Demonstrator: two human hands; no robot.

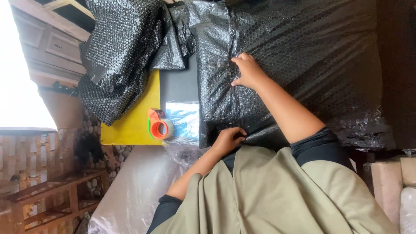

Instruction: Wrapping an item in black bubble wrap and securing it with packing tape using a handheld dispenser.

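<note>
In the middle of the frame, seen from the head camera, lies a large flat item wrapped in black bubble wrap point(294, 56), filling most of the upper right and reaching down to the person's body. The picture is turned on its side, so which hand is which has to be read from the arms.

The hand taken as the right hand point(248, 71) lies flat on top of the wrap near the upper middle of the frame, its fingers point(241, 59) held close together and pressed down on the plastic, the thumb pointing to the lower left. The hand taken as the left hand point(229, 139) sits at the lower edge of the wrapped item, just below the middle of the frame, its fingers curled and pinching the edge of the black bubble wrap.

Left of the wrapped item a yellow worktop point(132, 123) shows, and on it, just beside the wrap's left edge, stands an orange tape dispenser point(158, 125) with a roll of clear tape. A loose heap of more black bubble wrap point(119, 52) is bunched in the upper left, hanging over the yellow surface. Clear plastic sheeting point(134, 190) lies at the lower left, and the person's olive garment point(277, 195) fills the bottom of the frame.
</note>
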